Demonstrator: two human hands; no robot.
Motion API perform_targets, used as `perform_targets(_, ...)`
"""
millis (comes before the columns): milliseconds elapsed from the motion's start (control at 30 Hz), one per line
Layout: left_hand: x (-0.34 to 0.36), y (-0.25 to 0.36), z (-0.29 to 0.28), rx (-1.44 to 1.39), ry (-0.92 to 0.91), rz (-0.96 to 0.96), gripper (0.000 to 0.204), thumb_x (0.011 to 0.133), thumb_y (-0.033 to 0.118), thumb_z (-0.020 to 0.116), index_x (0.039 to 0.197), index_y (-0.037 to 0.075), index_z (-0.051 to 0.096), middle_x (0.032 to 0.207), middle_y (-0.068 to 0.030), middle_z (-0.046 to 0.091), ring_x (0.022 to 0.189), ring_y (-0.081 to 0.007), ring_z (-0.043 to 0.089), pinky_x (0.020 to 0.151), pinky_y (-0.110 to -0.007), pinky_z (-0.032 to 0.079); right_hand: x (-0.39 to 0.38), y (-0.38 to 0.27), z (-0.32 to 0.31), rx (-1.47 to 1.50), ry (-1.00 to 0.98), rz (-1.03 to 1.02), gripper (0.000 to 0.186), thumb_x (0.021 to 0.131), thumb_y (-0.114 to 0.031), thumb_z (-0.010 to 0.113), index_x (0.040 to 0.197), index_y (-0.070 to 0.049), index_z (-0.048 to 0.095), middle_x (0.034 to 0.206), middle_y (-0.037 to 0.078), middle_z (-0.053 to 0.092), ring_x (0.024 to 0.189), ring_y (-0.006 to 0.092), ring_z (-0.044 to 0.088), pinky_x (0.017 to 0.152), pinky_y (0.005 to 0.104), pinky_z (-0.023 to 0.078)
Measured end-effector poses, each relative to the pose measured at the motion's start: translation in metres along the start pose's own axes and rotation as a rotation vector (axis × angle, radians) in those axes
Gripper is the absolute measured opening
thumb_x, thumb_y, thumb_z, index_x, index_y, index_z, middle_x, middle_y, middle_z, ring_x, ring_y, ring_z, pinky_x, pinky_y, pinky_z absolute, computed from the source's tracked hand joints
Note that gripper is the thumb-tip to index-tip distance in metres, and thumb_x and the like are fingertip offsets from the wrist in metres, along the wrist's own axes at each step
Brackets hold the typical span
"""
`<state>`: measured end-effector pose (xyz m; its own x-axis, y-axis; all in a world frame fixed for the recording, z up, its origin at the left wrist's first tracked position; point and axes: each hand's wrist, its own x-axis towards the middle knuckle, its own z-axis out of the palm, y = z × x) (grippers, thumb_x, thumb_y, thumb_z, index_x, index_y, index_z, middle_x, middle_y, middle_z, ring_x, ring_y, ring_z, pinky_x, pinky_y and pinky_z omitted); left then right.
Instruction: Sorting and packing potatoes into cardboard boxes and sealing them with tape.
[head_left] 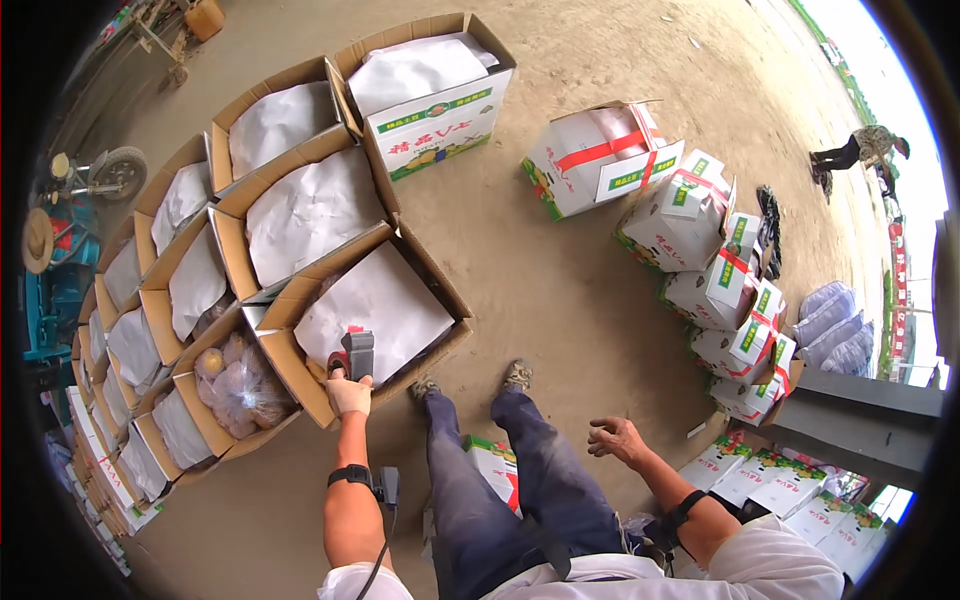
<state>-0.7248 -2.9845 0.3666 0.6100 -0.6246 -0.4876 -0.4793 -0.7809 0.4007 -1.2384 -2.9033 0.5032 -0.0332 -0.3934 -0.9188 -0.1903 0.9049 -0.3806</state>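
Observation:
My left hand [349,395] is closed around a dark grey tape dispenser [357,352] with red on it. The dispenser sits over a white paper sheet [380,305], which covers the contents of the nearest open carton [455,338]. That carton's brown flaps stand up around the sheet. My right hand [617,440] hangs over the ground to the right of my legs, its fingers loosely bent and apart, holding nothing.
More paper-covered open cartons [310,205] crowd the left side; one shows a clear bag of potatoes [240,380]. Closed white cartons with red tape [675,225] curve along the right. A person [868,147] bends at the far right. A grey beam [860,415] juts in at right.

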Motion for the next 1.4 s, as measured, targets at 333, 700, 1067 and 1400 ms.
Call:
perform_targets(333,0.005,0.078,0.018,-0.559,-0.280,0.173,0.044,0.073,-0.013,0.072,0.115,-0.010,0.057,0.107,-0.0111,0.067,0.089,-0.0173,0.065,0.079,-0.030,0.052,-0.016,0.006,0.025,-0.113,0.020,0.143,0.051,0.088,-0.024,0.063,0.127,0.009,0.056,0.098,0.019,0.069,0.078,0.0233,0.072,0.070,0.0334,0.060)
perform_targets(700,-0.163,0.278,0.103,-0.616,-0.974,0.162,0.041,0.076,-0.001,0.077,0.114,-0.003,0.063,0.102,-0.0061,0.069,0.091,-0.0161,0.065,0.087,-0.031,0.051,0.035,-0.126,0.003,-0.107,0.153,-0.473,0.058,0.087,-0.037,0.069,0.128,0.003,0.058,0.116,0.021,0.067,0.110,0.0257,0.064,0.098,0.0377,0.049)
perform_targets(1067,-0.280,0.439,0.232,-0.531,-1.100,0.221,0.032,0.083,0.006,0.071,0.112,-0.005,0.064,0.101,-0.0072,0.069,0.089,-0.0136,0.063,0.083,-0.029,0.050,0.067,-0.160,-0.202,0.452,0.129,-0.286,0.048,0.083,-0.033,0.076,0.111,0.005,0.066,0.100,0.011,0.068,0.092,0.0158,0.062,0.084,0.0314,0.049)
perform_targets(1400,-0.245,0.525,0.311,-0.533,-1.156,0.056,0.045,0.086,0.014,0.072,0.123,-0.007,0.055,0.099,-0.0141,0.069,0.083,-0.0204,0.069,0.070,-0.030,0.057,0.125,-0.207,-0.374,0.246,0.602,-0.388,0.035,0.082,-0.028,0.077,0.093,0.005,0.070,0.081,0.006,0.068,0.074,0.0110,0.059,0.069,0.0291,0.049)
